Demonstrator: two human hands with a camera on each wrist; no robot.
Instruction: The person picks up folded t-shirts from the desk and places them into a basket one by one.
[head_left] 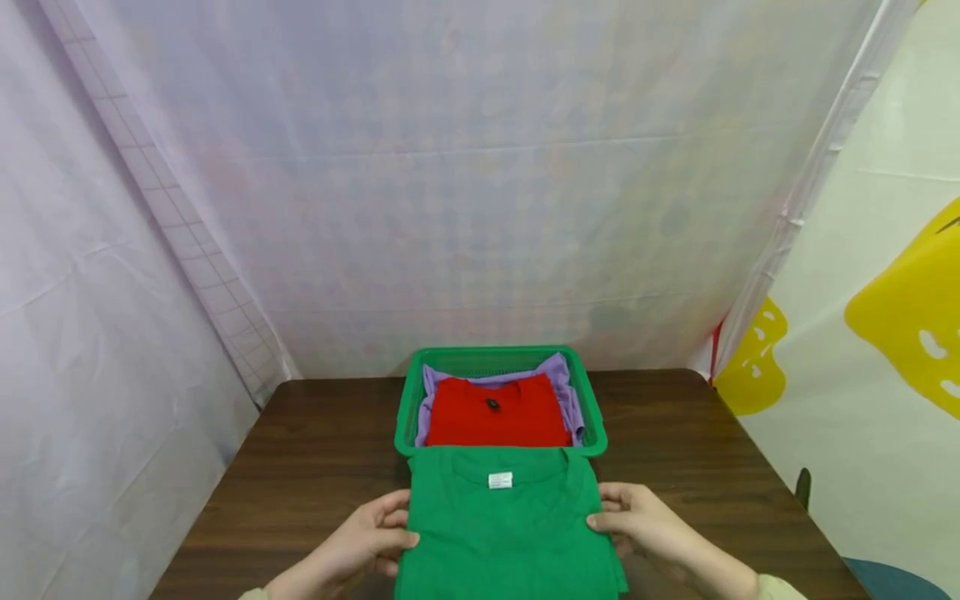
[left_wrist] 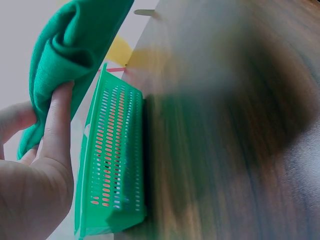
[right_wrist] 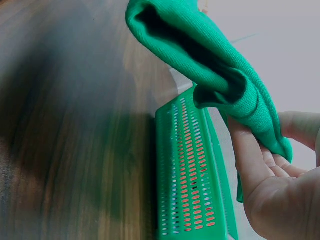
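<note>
A folded green T-shirt [head_left: 510, 533] with a white neck label is held up between both hands, its collar side toward the basket. My left hand [head_left: 375, 533] pinches its left edge, thumb on top and fingers beneath. At the opposite edge my right hand [head_left: 645, 525] grips it the same way. Both wrist views show the shirt raised above the table, its folded layers between thumb and fingers. Just beyond, a green plastic basket [head_left: 405, 417] holds a folded red garment [head_left: 495, 421] with a small dark mark, lying over a purple one [head_left: 558, 375].
The basket stands near the back edge of a dark wooden table [head_left: 315, 467]. White sheeting [head_left: 480, 208] hangs behind the table and along its left. On the right is a white curtain with yellow printed shapes [head_left: 757, 358].
</note>
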